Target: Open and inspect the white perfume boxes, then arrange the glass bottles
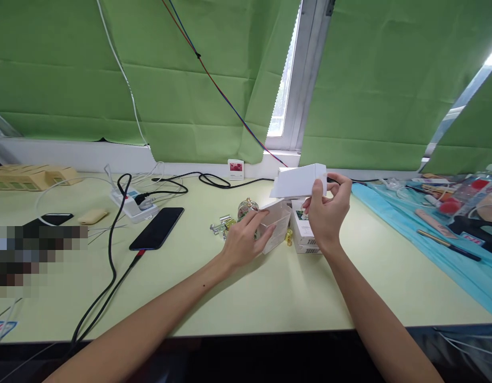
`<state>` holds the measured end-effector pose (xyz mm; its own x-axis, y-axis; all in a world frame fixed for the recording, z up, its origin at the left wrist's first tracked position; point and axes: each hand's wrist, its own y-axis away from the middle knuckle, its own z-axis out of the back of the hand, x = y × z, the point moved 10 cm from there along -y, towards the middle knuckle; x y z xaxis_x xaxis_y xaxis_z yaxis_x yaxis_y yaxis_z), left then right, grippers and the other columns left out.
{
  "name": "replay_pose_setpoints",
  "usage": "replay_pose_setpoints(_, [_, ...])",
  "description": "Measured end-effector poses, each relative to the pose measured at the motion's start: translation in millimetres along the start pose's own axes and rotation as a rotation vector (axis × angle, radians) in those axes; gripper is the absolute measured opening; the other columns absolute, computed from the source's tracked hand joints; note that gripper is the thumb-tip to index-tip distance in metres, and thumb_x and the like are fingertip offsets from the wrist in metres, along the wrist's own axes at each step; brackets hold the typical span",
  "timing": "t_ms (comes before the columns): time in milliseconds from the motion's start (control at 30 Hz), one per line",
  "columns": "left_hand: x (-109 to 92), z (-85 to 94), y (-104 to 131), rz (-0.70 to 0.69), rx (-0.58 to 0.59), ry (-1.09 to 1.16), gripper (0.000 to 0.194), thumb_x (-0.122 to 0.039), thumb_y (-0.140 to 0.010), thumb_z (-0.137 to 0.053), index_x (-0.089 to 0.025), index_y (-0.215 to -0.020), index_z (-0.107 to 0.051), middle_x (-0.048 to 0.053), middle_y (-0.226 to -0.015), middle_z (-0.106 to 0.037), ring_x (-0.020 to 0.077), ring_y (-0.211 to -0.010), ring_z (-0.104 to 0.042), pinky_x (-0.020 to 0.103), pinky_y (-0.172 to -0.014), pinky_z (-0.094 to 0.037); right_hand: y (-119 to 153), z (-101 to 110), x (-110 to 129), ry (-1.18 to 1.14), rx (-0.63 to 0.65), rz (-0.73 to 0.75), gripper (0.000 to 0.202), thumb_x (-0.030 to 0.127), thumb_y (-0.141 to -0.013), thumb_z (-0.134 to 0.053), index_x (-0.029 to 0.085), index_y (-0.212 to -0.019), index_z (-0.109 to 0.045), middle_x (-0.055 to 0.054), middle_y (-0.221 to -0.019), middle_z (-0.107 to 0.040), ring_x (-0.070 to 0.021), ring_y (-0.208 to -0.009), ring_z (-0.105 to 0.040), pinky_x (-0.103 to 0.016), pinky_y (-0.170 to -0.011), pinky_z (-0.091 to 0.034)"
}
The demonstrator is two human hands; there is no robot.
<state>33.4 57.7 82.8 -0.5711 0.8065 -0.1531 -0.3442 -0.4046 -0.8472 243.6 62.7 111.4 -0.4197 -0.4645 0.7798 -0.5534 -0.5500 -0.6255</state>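
My left hand [246, 239] grips the side of a whitish, partly see-through box [278, 226] that stands tilted on the table. My right hand [329, 210] is raised, its thumb and fingers pinching a folded white card piece [300, 182] just above that box. Below my right hand lie stacked small white boxes [305, 226] with printing and barcodes. Behind my left hand a round, clear ornate jar [247, 206] with a gold-coloured knob shows in part. Shiny metal clips [222, 226] lie left of it, and a small gold-coloured piece [288, 237] sits beside the see-through box.
To the left are a black phone [157, 229] on a cable, a white power strip [134, 205] and a yellowish block [92, 216]. Black cords [111, 255] cross the pale table [270, 308]. At right, a blue cloth [413, 239] bears a pen [449, 244] and bottles.
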Motion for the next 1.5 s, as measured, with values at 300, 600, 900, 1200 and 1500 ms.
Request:
replay_pose_setpoints(300, [5, -1.8, 2, 0.044, -0.001, -0.093, 0.028, -0.038, -0.099, -0.057, -0.017, -0.112, -0.071, 0.009, -0.101, -0.074, 0.0083, -0.054, -0.058, 0.023, -0.048, -0.044, 0, 1, 3, -0.043, -0.017, 0.007, 0.036, 0.052, -0.099, -0.043, 0.027, -0.125, -0.037, -0.004, -0.097, -0.055, -0.0123, -0.048, -0.059, -0.030, -0.043, -0.050])
replay_pose_setpoints(600, [8, -6.5, 6, 0.080, 0.043, -0.109, 0.027, -0.036, -0.100, -0.055, -0.019, -0.116, -0.067, 0.008, -0.105, -0.070, 0.0068, -0.054, -0.053, 0.022, -0.048, -0.040, 4, -2, 5, -0.247, -0.032, 0.030, 0.032, 0.049, -0.096, -0.056, 0.027, -0.116, -0.043, 0.002, -0.087, -0.053, -0.0104, -0.043, -0.057, -0.026, -0.039, -0.047])
replay_pose_setpoints(900, [3, 10.5, 4, 0.076, -0.093, -0.046, 0.027, -0.037, -0.095, -0.062, -0.018, -0.114, -0.063, 0.011, -0.116, -0.059, 0.0004, -0.045, -0.033, 0.020, -0.042, -0.034, 8, -17, 3, -0.413, 0.067, -0.039, 0.022, 0.044, -0.095, -0.059, 0.028, -0.105, -0.048, 0.005, -0.077, -0.054, -0.0107, -0.040, -0.054, -0.026, -0.036, -0.045])
replay_pose_setpoints(1200, [3, 36.9, 1, 0.007, -0.305, 0.019, 0.030, -0.035, -0.089, -0.072, -0.017, -0.104, -0.053, 0.011, -0.113, -0.056, 0.0004, -0.048, -0.030, 0.020, -0.040, -0.030, 10, -31, -3, -0.482, 0.199, -0.130, 0.024, 0.046, -0.092, -0.064, 0.027, -0.099, -0.052, 0.003, -0.078, -0.058, -0.0125, -0.047, -0.058, -0.027, -0.040, -0.047])
replay_pose_setpoints(1500, [3, 41.7, 0, 0.003, -0.345, 0.137, 0.039, -0.046, -0.086, -0.074, -0.020, -0.096, -0.046, -0.003, -0.084, -0.042, 0.0017, -0.049, -0.030, 0.017, -0.039, -0.027, 16, -49, 2, -0.498, 0.398, -0.170, 0.030, 0.054, -0.092, -0.064, 0.030, -0.103, -0.050, 0.007, -0.061, -0.051, -0.0168, -0.047, -0.061, -0.027, -0.038, -0.046])
